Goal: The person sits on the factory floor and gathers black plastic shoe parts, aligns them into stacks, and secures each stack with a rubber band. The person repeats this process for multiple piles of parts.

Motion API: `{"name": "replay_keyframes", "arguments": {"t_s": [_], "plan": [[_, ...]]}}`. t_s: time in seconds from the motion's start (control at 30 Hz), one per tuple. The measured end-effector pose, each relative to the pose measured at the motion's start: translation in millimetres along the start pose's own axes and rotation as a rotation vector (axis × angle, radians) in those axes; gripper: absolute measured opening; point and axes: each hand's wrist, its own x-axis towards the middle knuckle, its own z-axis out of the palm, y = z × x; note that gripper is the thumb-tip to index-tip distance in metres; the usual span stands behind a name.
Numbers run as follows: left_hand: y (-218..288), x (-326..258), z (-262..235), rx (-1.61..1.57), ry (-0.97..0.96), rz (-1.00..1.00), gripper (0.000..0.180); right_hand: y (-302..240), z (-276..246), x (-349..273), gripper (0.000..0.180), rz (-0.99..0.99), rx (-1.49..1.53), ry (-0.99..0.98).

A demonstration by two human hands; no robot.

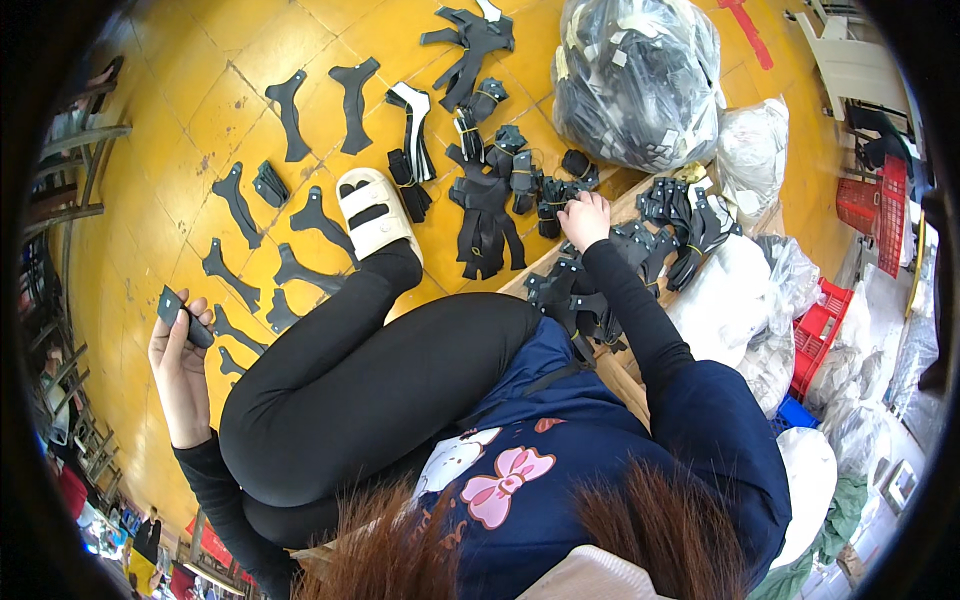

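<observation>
At the far left, my left hand (182,365) is closed around a small black cut piece (172,306) with a light mark on it. My right hand (585,221) reaches into a cluster of dark bundles, its fingers curled at a tied black bundle (552,196); its fingertips are partly hidden. Separate Y-shaped black pieces (354,105) lie spread on the floor left of my sandalled foot. Beyond the foot are a stack of black and white pieces (412,130) and a pile of long black pieces (486,215). More black pieces (640,240) lie beside my right forearm.
A large clear bag of dark pieces (640,85) stands at the far right of the yellow tiled floor (180,120). White bags (725,300) and red crates (822,335) crowd the right side. Stools or frames (75,205) line the left edge.
</observation>
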Motion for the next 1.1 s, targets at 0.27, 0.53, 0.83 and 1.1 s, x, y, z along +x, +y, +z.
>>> {"name": "replay_keyframes", "arguments": {"t_s": [0.27,0.53,0.83,1.1], "plan": [[4,-2,0,0.019,0.024,0.003,0.032,-14,-4,17,0.040,0.161,0.139,-0.078],[7,-7,-1,0.024,0.004,0.045,0.032,-24,1,29,0.059,0.360,0.123,-0.308],[6,-7,-6,0.019,0.024,0.035,0.032,-6,15,34,0.066,0.334,0.400,-0.202],[7,-7,-3,0.032,0.005,0.024,0.033,1,12,42,0.066,0.272,0.398,-0.378]]}}
